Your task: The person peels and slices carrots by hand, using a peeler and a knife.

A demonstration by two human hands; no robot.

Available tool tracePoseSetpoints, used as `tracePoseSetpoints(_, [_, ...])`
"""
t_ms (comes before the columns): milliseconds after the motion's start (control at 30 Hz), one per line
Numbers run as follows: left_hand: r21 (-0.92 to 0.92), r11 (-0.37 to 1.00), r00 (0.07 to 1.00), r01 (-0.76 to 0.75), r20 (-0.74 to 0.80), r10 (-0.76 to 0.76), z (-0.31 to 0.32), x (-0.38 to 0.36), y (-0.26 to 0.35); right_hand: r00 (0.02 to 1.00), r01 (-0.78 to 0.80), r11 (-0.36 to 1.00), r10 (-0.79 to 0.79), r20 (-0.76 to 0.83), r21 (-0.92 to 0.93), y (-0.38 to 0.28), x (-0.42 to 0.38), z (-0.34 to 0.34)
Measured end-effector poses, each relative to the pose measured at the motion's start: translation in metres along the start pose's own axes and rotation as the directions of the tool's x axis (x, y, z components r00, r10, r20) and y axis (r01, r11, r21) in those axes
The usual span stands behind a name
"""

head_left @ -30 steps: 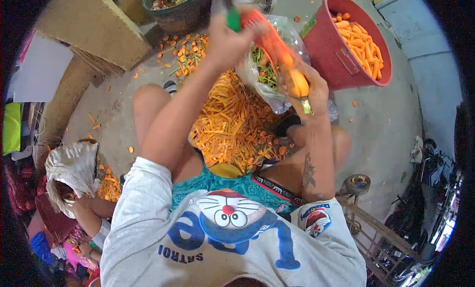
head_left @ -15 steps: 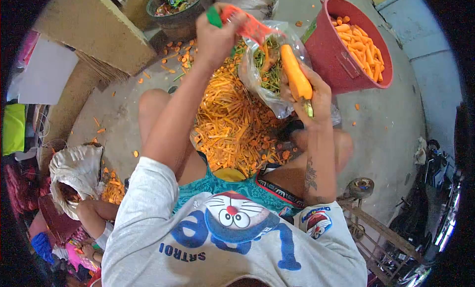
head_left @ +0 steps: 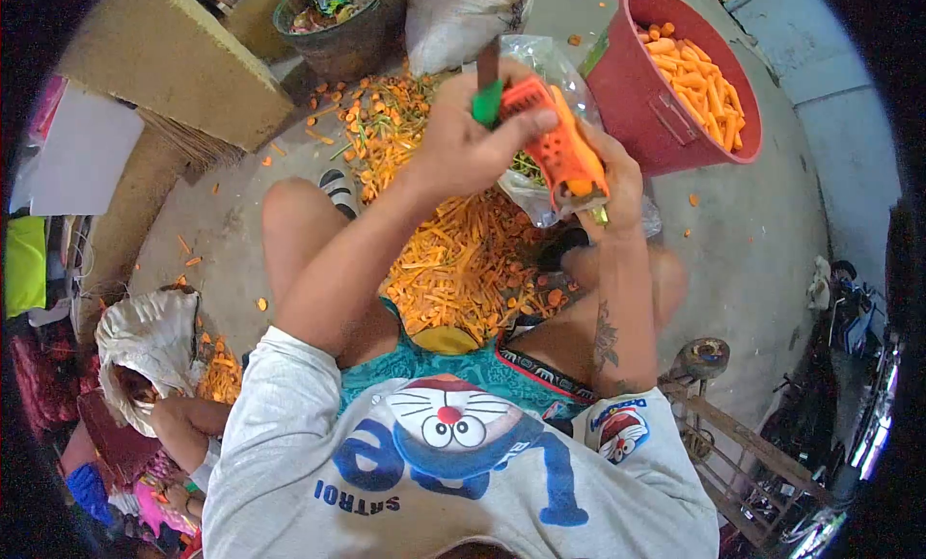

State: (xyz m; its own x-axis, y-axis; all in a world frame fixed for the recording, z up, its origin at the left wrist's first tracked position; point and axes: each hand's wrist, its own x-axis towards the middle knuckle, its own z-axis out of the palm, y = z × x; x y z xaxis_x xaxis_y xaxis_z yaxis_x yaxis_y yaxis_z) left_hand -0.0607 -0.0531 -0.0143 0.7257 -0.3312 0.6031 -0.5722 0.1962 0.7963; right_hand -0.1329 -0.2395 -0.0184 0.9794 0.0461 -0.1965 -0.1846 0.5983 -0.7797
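My left hand grips an orange-red peeler with a slotted, perforated body. A green-handled knife is held in the same hand, its dark blade pointing up. The peeler lies along a large peeled carrot, hiding much of it. My right hand is wrapped round the carrot, whose green stem end points toward me. Below the hands, between my legs, spreads a heap of carrot peelings. Behind the carrot, a clear plastic bag holding green stems is partly covered.
A red bucket of peeled carrots stands at upper right. A dark bin and a filled sack are at the back. Lower left, another person's leg is beside a white sack. A metal-framed cart stands right.
My left hand has moved right and down, bringing the peeler from above the bag onto the carrot. The knife blade now shows. My right hand keeps hold of the carrot.
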Motion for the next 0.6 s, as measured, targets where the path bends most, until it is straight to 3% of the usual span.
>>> tracePoseSetpoints(67, [0.002, 0.994, 0.991, 0.113, -0.075, -0.112, -0.018, 0.011, -0.02, 0.998, 0.011, 0.999, -0.014, -0.059, -0.047, 0.004, -0.007, 0.003])
tracePoseSetpoints(133, [-0.12, 0.969, 0.895, 0.214, -0.374, -0.244, -0.047, 0.031, -0.031, 0.997, -0.006, 0.999, 0.009, 0.079, -0.038, 0.003, -0.006, 0.003])
tracePoseSetpoints(167, [-0.112, 0.973, 0.898, 0.203, -0.374, -0.231, -0.056, 0.031, -0.032, 0.997, -0.016, 0.997, 0.022, 0.079, -0.08, -0.004, -0.013, 0.013])
tracePoseSetpoints(200, [0.115, 0.976, 0.925, 0.186, -0.354, -0.134, -0.061, 0.029, -0.034, 0.996, -0.005, 0.997, 0.013, 0.087, -0.081, -0.004, -0.011, 0.014])
tracePoseSetpoints(233, [0.334, 0.929, 0.948, 0.157, -0.315, -0.047, -0.063, 0.03, -0.038, 0.994, 0.104, 0.96, -0.096, 0.043, -0.258, -0.003, -0.01, 0.011])
tracePoseSetpoints(267, [0.333, 0.93, 0.948, 0.156, -0.314, -0.046, -0.058, 0.026, -0.032, 0.979, 0.191, 0.883, -0.206, 0.012, -0.429, -0.001, -0.009, 0.008])
tracePoseSetpoints(333, [0.683, 0.723, 0.971, 0.104, 0.087, -0.222, -0.039, 0.01, -0.009, 0.978, 0.191, 0.822, -0.207, 0.032, -0.536, -0.005, -0.007, 0.01])
tracePoseSetpoints(400, [0.639, 0.757, 0.947, 0.135, 0.14, -0.287, -0.024, 0.004, 0.002, 0.911, 0.207, 0.403, -0.412, 0.025, -0.892, 0.0, -0.005, 0.007])
tracePoseSetpoints(433, [0.599, 0.784, 0.921, 0.163, 0.192, -0.338, -0.021, 0.003, 0.005, 0.859, 0.282, 0.292, -0.501, 0.105, -0.914, 0.002, -0.002, 0.005])
tracePoseSetpoints(467, [0.6, 0.783, 0.921, 0.162, 0.192, -0.338, -0.02, 0.002, 0.003, 0.859, 0.282, 0.293, -0.501, 0.105, -0.913, 0.001, -0.002, 0.006])
tracePoseSetpoints(533, [0.649, 0.749, 0.875, 0.131, 0.28, -0.396, -0.019, -0.001, -0.006, 0.746, 0.495, 0.048, -0.536, 0.395, -0.868, -0.004, -0.004, 0.013])
tracePoseSetpoints(567, [0.692, 0.709, 0.837, 0.133, 0.305, -0.455, -0.028, 0.002, -0.017, 0.745, 0.501, 0.046, -0.532, 0.403, -0.864, -0.003, -0.004, 0.012])
tracePoseSetpoints(600, [0.695, 0.707, 0.842, 0.13, 0.298, -0.449, -0.035, 0.003, -0.025, 0.757, 0.509, 0.136, -0.541, 0.367, -0.85, -0.002, -0.004, 0.008])
